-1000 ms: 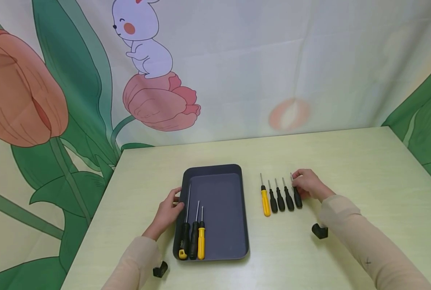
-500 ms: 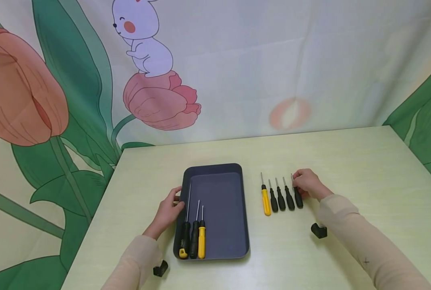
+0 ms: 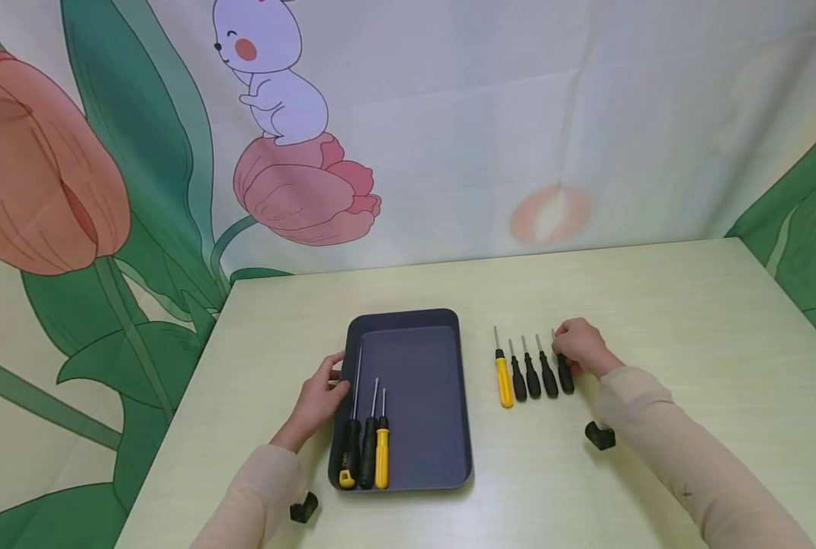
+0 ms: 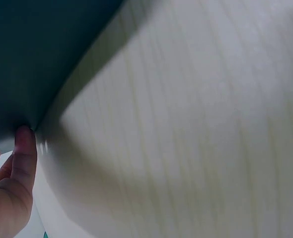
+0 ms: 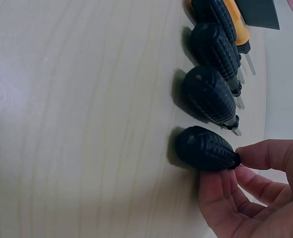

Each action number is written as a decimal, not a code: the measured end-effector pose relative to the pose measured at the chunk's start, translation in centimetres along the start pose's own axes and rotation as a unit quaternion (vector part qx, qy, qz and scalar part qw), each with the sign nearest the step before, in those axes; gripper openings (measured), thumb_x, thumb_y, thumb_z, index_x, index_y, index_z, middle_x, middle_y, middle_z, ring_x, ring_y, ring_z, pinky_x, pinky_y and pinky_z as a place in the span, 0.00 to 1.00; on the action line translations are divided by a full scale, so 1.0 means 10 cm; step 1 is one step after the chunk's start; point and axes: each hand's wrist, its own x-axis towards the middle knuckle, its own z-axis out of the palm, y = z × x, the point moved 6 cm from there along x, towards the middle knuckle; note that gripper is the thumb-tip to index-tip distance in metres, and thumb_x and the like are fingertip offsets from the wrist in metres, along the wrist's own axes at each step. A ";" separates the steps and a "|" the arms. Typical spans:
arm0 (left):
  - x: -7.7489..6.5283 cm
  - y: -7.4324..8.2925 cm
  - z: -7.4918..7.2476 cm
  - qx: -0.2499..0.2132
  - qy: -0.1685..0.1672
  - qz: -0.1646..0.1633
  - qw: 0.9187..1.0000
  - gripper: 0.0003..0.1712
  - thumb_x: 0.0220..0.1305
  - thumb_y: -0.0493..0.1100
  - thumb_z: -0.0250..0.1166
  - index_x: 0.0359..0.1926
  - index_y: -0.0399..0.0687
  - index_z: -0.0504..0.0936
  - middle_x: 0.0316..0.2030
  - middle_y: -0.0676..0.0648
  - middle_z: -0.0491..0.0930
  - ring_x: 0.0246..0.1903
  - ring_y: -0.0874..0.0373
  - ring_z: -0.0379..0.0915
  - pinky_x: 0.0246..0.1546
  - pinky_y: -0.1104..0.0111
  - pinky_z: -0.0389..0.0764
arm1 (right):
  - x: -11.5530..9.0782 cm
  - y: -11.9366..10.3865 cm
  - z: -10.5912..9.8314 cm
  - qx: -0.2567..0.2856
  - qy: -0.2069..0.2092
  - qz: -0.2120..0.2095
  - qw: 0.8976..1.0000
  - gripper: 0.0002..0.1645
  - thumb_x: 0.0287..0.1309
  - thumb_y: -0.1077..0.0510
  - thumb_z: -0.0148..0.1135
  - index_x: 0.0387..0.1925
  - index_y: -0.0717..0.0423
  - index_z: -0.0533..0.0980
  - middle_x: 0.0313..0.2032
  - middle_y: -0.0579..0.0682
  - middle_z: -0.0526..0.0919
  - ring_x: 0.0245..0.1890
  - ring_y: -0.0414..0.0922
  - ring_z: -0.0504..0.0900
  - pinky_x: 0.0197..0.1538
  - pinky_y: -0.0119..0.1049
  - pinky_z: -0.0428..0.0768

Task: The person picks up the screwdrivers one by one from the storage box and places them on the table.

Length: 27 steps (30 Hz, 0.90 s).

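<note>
My right hand (image 3: 582, 347) pinches the rightmost black-handled screwdriver (image 5: 204, 148) near the neck of its handle, thumb and fingers on either side. That screwdriver lies on the table at the end of a row. Left of it in the row are several black-handled screwdrivers (image 3: 548, 375) and one with a yellow handle (image 3: 503, 381). My left hand (image 3: 319, 396) rests against the left side of the dark tray (image 3: 464, 427); in the left wrist view its thumb (image 4: 25, 158) touches the outer wall. Inside the tray lie two black-handled screwdrivers (image 3: 368, 454) and a yellow-handled one (image 3: 382, 457).
The pale wooden table (image 3: 689, 320) reaches back to a printed curtain (image 3: 449, 152). A black wrist-camera piece (image 3: 303, 508) sits by the left sleeve, and another (image 3: 600, 435) by the right sleeve.
My right wrist and sleeve shift slightly left while the fingers stay at the rightmost screwdriver. The left hand and the tray hold their places.
</note>
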 end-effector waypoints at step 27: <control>-0.02 0.01 -0.01 -0.003 0.002 0.004 1.000 0.29 0.61 0.38 0.50 0.64 0.50 0.56 0.51 0.35 0.71 0.46 0.45 0.72 0.44 0.56 0.73 | -0.06 -0.03 -0.01 -0.033 0.013 -0.011 0.999 0.07 0.46 0.66 0.48 0.30 0.63 0.69 0.20 0.50 0.68 0.18 0.42 0.68 0.17 0.32 0.73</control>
